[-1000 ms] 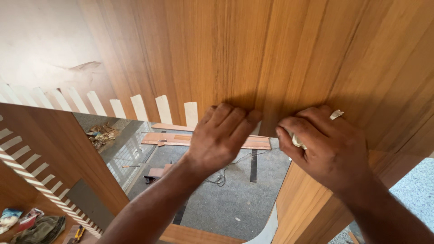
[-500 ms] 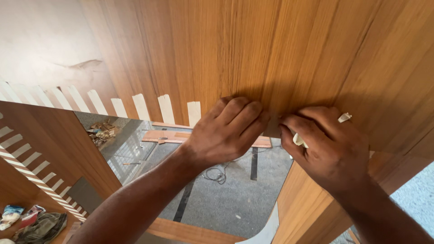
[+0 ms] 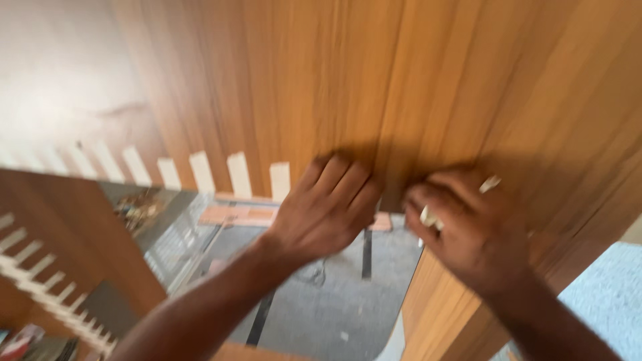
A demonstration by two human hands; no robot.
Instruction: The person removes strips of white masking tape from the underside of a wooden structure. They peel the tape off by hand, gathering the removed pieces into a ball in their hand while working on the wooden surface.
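A large wood-grain panel (image 3: 374,80) fills the upper half of the view. My left hand (image 3: 328,210) lies flat against its lower edge, fingers together and pointing up. Right beside it, my right hand (image 3: 468,227) is curled at the same edge, pinching a small pale strip (image 3: 491,184) whose ends stick out above and below the fingers. The whole picture is blurred by motion, so the exact kind of strip is unclear.
A row of pale tape tabs (image 3: 200,170) runs along the panel's edge to the left. Below, a grey floor (image 3: 334,301) with a wooden plank (image 3: 241,215) shows as if in a mirror. More wood panelling (image 3: 435,314) stands at lower right.
Both hands have slid slightly along the panel's lower edge and the view has shifted and blurred. The right hand keeps its pinch on the pale strip.
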